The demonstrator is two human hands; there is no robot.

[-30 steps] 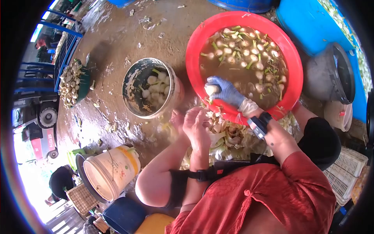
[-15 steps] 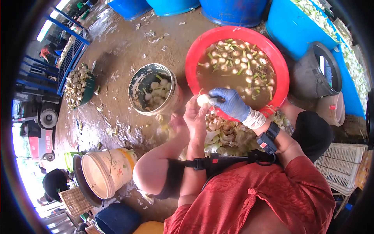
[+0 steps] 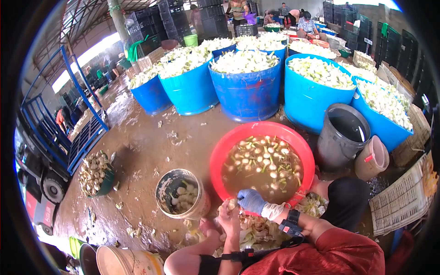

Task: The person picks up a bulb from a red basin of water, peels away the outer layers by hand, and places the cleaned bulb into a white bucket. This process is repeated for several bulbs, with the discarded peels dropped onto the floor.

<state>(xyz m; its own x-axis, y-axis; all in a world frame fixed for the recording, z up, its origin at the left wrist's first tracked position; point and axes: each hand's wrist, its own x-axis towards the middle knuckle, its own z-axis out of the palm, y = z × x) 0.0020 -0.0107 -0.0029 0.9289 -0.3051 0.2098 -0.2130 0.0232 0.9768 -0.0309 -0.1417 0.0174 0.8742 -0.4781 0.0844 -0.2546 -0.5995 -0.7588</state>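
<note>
My left hand (image 3: 227,219), bare, is closed around a pale garlic bulb (image 3: 233,204) in front of the red tub's near rim. Beside it, my right hand (image 3: 252,201) in a blue glove has its fingers curled in against the bulb; whatever they grip is hidden. Several garlic bulbs with green stems (image 3: 273,174) float in murky water inside the red tub (image 3: 217,158). To the left, a dirty white bucket (image 3: 200,211) holds peeled-looking garlic bulbs (image 3: 185,198). Below my hands lie loose leafy peelings (image 3: 256,231).
Large blue tubs (image 3: 245,94) heaped with garlic stand across the back. A grey bucket (image 3: 327,146) and a pinkish pail (image 3: 366,170) are on the right. A green basin of bulbs (image 3: 107,181) sits left on the wet floor (image 3: 137,160). Other people (image 3: 308,27) work far off.
The view has tilted up, bringing the blue tubs and far room into sight. Both hands stay together at the bulb; the dark item seen earlier in the gloved fingers no longer shows.
</note>
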